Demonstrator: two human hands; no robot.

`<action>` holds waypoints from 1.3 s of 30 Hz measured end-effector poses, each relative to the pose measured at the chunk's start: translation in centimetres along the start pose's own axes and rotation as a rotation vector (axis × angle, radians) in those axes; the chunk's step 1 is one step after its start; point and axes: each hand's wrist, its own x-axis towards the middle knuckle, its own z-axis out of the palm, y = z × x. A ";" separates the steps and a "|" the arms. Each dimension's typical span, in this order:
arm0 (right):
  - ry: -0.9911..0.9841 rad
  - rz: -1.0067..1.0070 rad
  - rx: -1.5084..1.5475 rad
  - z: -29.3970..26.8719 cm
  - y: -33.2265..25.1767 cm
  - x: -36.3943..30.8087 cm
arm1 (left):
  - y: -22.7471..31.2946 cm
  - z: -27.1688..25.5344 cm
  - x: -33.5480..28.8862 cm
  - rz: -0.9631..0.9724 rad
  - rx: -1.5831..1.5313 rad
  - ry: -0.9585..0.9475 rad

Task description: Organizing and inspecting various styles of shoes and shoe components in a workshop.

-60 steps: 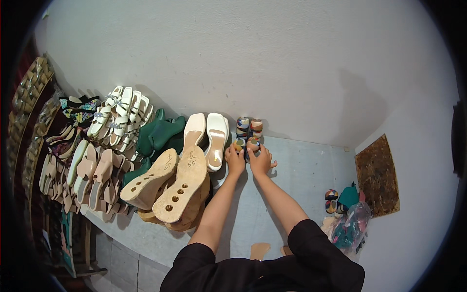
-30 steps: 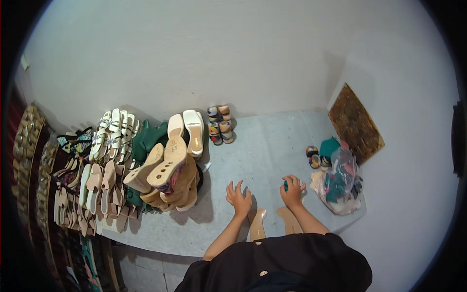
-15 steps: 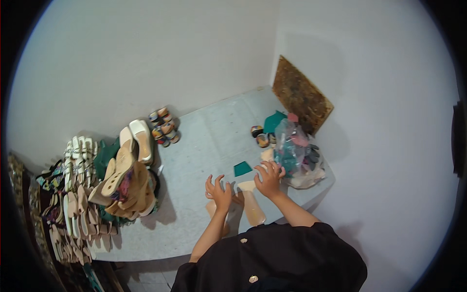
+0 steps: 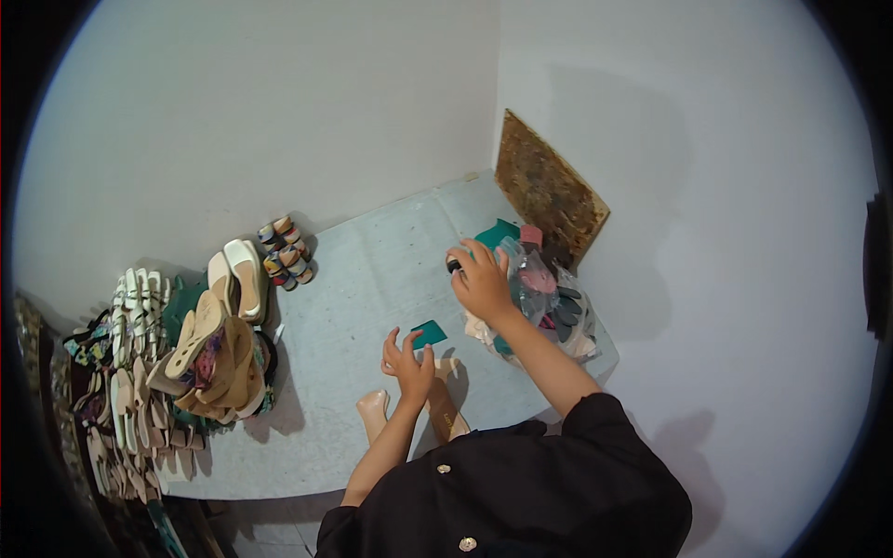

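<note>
My right hand (image 4: 482,282) reaches over the far right part of the table beside a clear plastic bag (image 4: 530,302). Its thumb and fingertips close around a small dark-ended block (image 4: 454,265), which looks like a patterned shoe heel; the hand hides most of it. My left hand (image 4: 409,368) is nearer, its fingers curved and apart beside a flat teal piece (image 4: 431,335). Whether a fingertip touches that piece, I cannot tell. A beige sole (image 4: 374,409) lies by my left forearm. A tan sole (image 4: 447,415) lies to the right of it, partly covered by my clothing.
Stacked sandals and soles (image 4: 209,363) crowd the table's left side. Several patterned blocks (image 4: 286,251) stand at the back wall. A brown stained board (image 4: 551,186) leans in the corner. Grey gloves (image 4: 566,312) and another teal piece (image 4: 498,232) lie around the bag.
My right hand has moved away from the soles, up and left to the patterned blocks by the bag. My left hand has come closer to the flat teal piece. The view has shifted slightly.
</note>
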 end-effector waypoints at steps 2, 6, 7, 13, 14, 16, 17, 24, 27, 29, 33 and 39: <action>-0.062 0.017 0.044 3.0 1.8 1.2 | 0.3 -0.2 0.3 0.041 0.003 -0.006; -0.215 0.042 -0.139 7.2 6.9 0.3 | 0.2 -1.2 0.9 0.039 0.025 0.007; -0.266 0.050 -0.256 6.9 7.2 -0.2 | -0.1 -1.4 1.1 0.026 0.036 0.020; -0.384 0.141 -0.497 4.8 10.1 -2.1 | -1.3 -1.0 1.0 -0.096 0.044 0.020; -0.379 0.206 -0.485 4.9 10.2 -2.0 | -1.4 -0.5 1.1 -0.069 0.042 0.013; -0.380 0.272 -0.478 5.2 10.4 -2.0 | -1.2 0.3 1.4 -0.047 0.037 0.001; -0.351 0.294 -0.487 5.5 10.5 -2.1 | -1.0 0.7 1.7 -0.031 0.014 -0.020; -0.437 0.536 -0.534 4.7 9.9 -1.2 | -0.3 2.4 5.6 0.067 0.027 -0.142; -0.429 0.534 -0.500 5.1 9.9 -1.2 | 0.2 4.5 7.6 0.121 0.089 -0.209; -0.437 0.533 -0.491 5.2 10.0 -1.2 | 0.7 6.1 8.9 0.147 0.102 -0.270; -0.490 0.521 -0.470 5.3 9.5 -0.8 | 1.7 9.0 11.0 0.184 0.144 -0.401; -0.530 0.502 -0.424 5.8 9.8 -0.6 | 2.4 12.7 14.6 0.216 0.011 -0.408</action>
